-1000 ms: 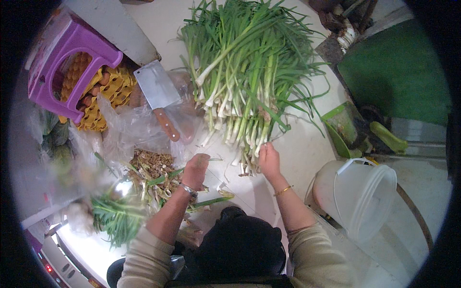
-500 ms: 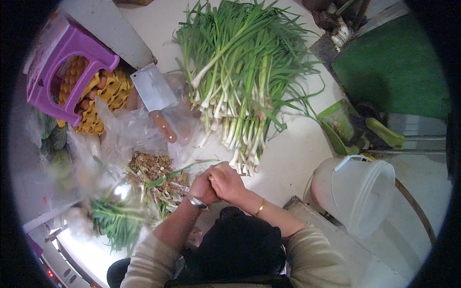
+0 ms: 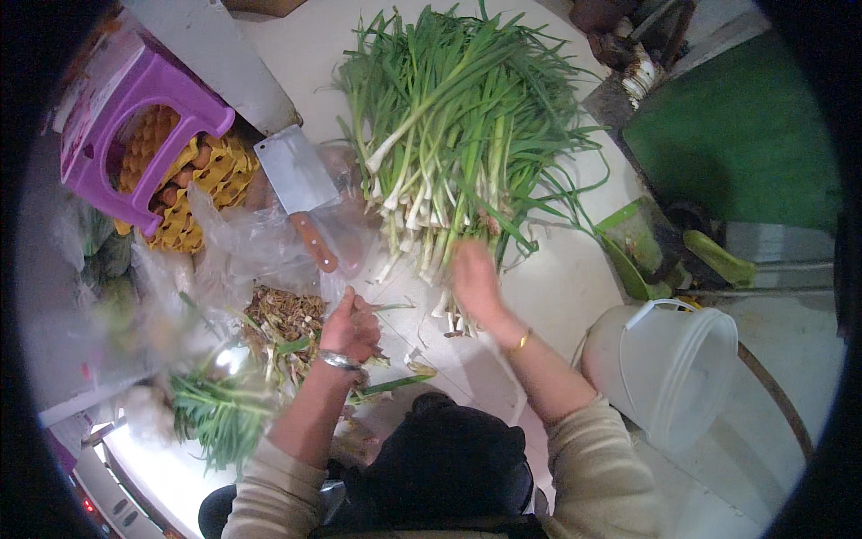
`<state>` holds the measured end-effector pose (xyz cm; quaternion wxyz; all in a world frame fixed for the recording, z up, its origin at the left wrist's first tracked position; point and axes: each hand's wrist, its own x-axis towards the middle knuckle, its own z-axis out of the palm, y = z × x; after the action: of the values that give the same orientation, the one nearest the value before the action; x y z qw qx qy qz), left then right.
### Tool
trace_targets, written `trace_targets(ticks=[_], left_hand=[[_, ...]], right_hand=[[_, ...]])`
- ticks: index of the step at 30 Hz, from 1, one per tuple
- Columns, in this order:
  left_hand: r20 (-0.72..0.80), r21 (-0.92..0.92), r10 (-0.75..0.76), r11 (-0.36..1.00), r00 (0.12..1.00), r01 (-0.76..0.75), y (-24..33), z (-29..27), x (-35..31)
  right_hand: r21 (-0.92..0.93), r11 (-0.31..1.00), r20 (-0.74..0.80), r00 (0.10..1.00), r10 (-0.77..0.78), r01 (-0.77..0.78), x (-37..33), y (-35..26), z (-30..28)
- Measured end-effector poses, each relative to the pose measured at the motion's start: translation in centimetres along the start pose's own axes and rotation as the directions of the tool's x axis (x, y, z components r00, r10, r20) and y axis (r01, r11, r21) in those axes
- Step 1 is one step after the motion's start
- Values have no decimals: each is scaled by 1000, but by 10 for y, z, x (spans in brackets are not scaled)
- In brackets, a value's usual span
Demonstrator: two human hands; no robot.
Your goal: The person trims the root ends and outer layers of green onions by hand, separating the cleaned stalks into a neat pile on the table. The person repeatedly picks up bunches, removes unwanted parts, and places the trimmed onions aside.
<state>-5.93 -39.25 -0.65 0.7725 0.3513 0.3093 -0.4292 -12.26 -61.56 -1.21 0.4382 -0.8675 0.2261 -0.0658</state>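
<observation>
Green long-leaved stalks with white bulb ends (image 3: pixel 476 99) lie heaped on a pale, smooth surface (image 3: pixel 570 256), leaves toward the far side, bulbs toward the person. At the right, a large dark green sheet (image 3: pixel 736 135) covers part of the room, and nearer stands a translucent white plastic bucket (image 3: pixel 620 359) with a handle. At the far left, a purple plastic stool (image 3: pixel 193 99) stands over yellow moulded egg trays (image 3: pixel 238 171) holding brown eggs. Beside the heap, a wooden-handled cleaver with a broad rectangular blade (image 3: pixel 296 171) rests on a crumpled clear plastic bag (image 3: pixel 260 234). Below the bag are a smaller bunch of green leaves (image 3: pixel 220 413) and a heap of brown and pale trimmings (image 3: pixel 283 310).

The right hand (image 3: pixel 476 277), blurred, reaches over the white ends; its fingers meet the stalks in view, but I cannot tell whether they grasp any. The left hand (image 3: pixel 352 328) is next to the trimmings, fingers curled in and thumb pointing up; whether anything is inside them cannot be told. A thin green leaf strip (image 3: pixel 398 306) shows just beside it.
</observation>
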Motion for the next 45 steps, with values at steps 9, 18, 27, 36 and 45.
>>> trace_targets(ticks=[9,18,27,36,45], left_hand=[[47,147,-87,986,995,79,-6,9,-18],[272,488,53,853,961,-185,-21,46,8],[353,829,163,401,921,-389,-39,109,60],[710,696,204,-346,674,-629,-54,90,69],[248,299,84,941,965,-159,-46,83,43]], right_hand=[[-348,928,-192,979,70,-135,73,59,-34],[873,356,213,917,336,-333,4,29,-28],[770,540,282,940,191,-341,-27,15,-9],[598,677,209,900,384,-428,11,19,-28],[866,46,398,743,538,-497,22,39,-9]])
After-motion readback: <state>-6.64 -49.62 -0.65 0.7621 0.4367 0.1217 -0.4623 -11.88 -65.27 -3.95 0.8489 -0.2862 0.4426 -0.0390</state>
